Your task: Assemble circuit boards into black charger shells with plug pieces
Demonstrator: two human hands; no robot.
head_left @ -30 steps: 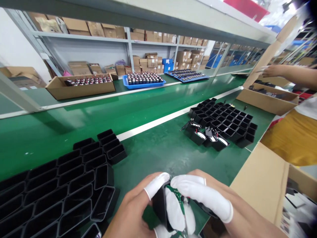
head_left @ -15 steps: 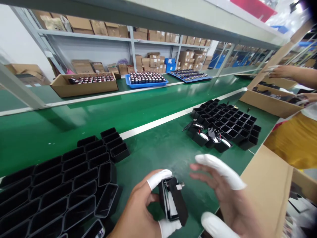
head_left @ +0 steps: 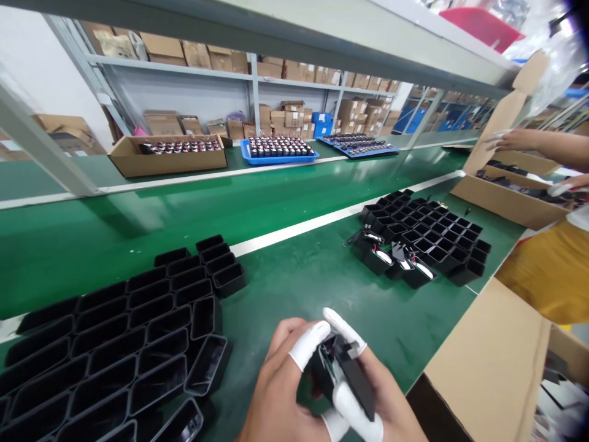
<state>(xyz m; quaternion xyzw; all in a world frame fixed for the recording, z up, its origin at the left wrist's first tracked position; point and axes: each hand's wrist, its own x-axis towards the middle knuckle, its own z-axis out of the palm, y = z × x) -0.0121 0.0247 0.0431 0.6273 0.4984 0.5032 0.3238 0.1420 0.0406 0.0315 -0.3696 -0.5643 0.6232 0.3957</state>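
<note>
A small black case (head_left: 324,368) with pale and dark parts inside is held low in the middle of the view. My left hand (head_left: 280,380) grips it from the left, with white covers on thumb and finger. On the other side my right hand (head_left: 377,380), also with white finger covers, is closed on a flat black piece (head_left: 356,374) at the case's open top. Between the fingers the case's inside is partly hidden.
Rows of black cases (head_left: 138,325) stand at left. More cases (head_left: 414,227) stand at right, several with parts sticking out. A cardboard box (head_left: 488,350) is at lower right. Beyond are blue trays (head_left: 276,161), a carton (head_left: 170,164) and a person's arm (head_left: 552,142).
My right hand has come in from the right and closed on the flat black piece. My left hand still holds the case, now slightly further right in view.
</note>
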